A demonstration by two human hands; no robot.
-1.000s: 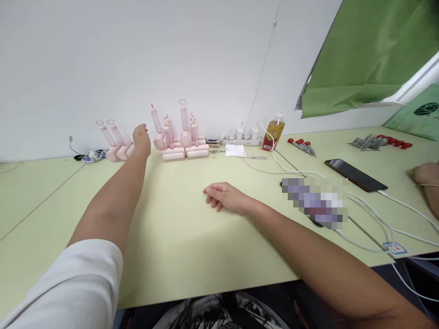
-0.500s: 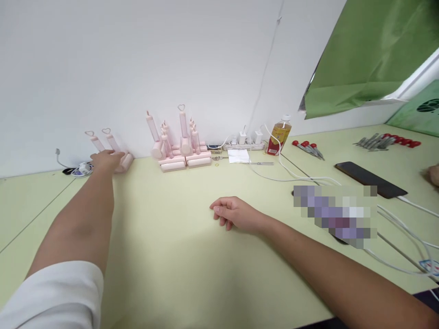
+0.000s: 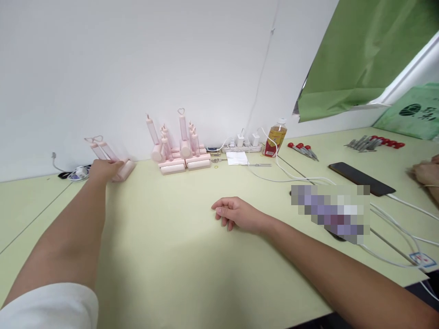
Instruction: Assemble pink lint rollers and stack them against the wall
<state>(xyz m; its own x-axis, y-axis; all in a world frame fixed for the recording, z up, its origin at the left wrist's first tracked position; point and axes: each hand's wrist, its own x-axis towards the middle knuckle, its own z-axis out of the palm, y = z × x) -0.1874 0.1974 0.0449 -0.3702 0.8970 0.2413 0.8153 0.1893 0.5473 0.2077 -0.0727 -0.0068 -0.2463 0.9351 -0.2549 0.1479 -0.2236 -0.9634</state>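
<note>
At the far left, my left hand [image 3: 104, 170] is closed around the lower handle of a pink lint roller [image 3: 109, 151], a clear-handled one with a heart-shaped loop on top. A second such roller stands beside it, partly behind my hand, and a pale pink roller head [image 3: 126, 169] shows to the right of my fingers. How many of the handles my fingers grip is hidden. My right hand [image 3: 237, 213] rests on the table with its fingers loosely bent and apart, holding nothing. Several more pink lint rollers [image 3: 173, 168] stand grouped against the wall between my hands.
Along the wall lie a power strip [image 3: 257, 149], white paper [image 3: 237, 158] and tweezers [image 3: 260, 165], beside a drink bottle [image 3: 275, 138]. Rightward are red-ended tools [image 3: 303, 151], a phone [image 3: 361, 178], cables and a blurred-out item [image 3: 329, 212]. Another person's hand [image 3: 428, 178] enters at right.
The two rollers at my left hand now lean and their loops sit closer together. My left hand is slightly lower. My right hand stays put; the other person's hand reaches further in.
</note>
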